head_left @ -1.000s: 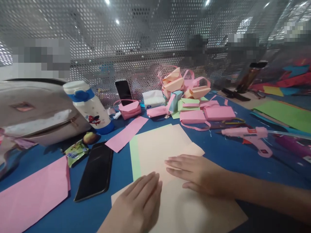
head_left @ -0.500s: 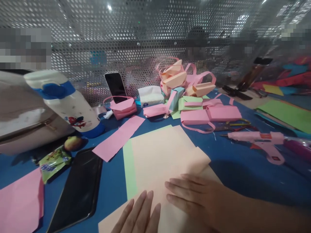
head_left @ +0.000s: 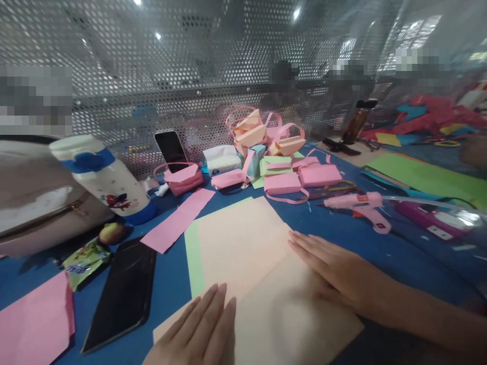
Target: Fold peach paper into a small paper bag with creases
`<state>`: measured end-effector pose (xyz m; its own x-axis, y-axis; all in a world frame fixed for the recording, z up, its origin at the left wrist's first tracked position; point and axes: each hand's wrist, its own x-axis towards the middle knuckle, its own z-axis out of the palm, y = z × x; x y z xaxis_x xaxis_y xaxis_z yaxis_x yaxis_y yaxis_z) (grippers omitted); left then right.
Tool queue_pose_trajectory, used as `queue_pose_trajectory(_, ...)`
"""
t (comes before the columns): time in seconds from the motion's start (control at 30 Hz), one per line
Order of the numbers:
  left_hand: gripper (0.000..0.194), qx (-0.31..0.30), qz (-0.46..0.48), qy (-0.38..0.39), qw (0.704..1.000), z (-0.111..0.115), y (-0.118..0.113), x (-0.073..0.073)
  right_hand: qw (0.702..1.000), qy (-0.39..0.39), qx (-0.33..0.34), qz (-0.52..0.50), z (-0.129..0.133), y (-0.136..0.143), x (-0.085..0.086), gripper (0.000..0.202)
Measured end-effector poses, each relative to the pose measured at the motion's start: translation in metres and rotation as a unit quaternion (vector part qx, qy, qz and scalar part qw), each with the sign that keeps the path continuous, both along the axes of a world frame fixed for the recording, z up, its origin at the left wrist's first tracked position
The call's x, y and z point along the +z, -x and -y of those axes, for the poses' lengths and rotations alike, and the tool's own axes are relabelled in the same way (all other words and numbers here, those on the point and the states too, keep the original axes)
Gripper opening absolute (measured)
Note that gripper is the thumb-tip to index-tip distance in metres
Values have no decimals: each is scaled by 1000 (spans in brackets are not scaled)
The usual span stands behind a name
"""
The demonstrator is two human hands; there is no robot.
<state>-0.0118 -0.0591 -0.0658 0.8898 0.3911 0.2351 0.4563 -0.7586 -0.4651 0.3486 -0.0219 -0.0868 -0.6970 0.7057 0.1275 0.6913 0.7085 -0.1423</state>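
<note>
A cream paper sheet (head_left: pixel 274 314) lies in front of me on top of another cream sheet (head_left: pixel 236 233), with a strip of green paper (head_left: pixel 193 258) showing at the left edge. My left hand (head_left: pixel 198 329) rests on the front sheet near its left side, fingers stretched out flat. On the sheet's upper right edge lies my right hand (head_left: pixel 331 268), fingers extended and close together, palm down. Just beyond the sheets is a pink paper strip (head_left: pixel 178 220). Neither hand is wrapped round anything.
A black phone (head_left: pixel 122 289), a snack packet (head_left: pixel 85 261) and a white bottle (head_left: pixel 102 177) are on the left. Small paper bags (head_left: pixel 281 183) stand at the back. On the right are a pink glue gun (head_left: pixel 357 208), a purple power strip (head_left: pixel 433 220) and green paper (head_left: pixel 429 175).
My right hand has moved to the right and slightly up along the paper. The raised corner of the sheet now lies flatter. The view has swung to the right.
</note>
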Motion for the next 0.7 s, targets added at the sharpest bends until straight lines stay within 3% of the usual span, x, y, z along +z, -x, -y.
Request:
queue_pose_trajectory(0.1, 41, 5, 5, 20, 1000, 0, -8, 13, 999, -25, -20, 20, 0, -1, 2, 79)
queue_pose_trajectory(0.17, 37, 47, 44, 43, 997, 2, -14, 19, 999, -22, -20, 44, -2, 2, 10, 74)
queue_pose_trajectory(0.33, 42, 161, 121, 39, 979, 3, -27, 13, 999, -23, -23, 11, -11, 22, 42, 39)
queue_pose_trajectory(0.43, 41, 171, 132, 44, 975, -1, -34, 7, 998, -36, 24, -36, -20, 40, 50, 41)
queue_pose_trajectory(0.53, 44, 173, 140, 18, 975, -8, -39, 9, 997, -29, 46, -47, -30, 57, 48, 47)
queue_pose_trajectory(0.7, 44, 141, 102, -26, 984, -18, -39, 17, 995, -48, 38, -72, -38, 65, 46, 15)
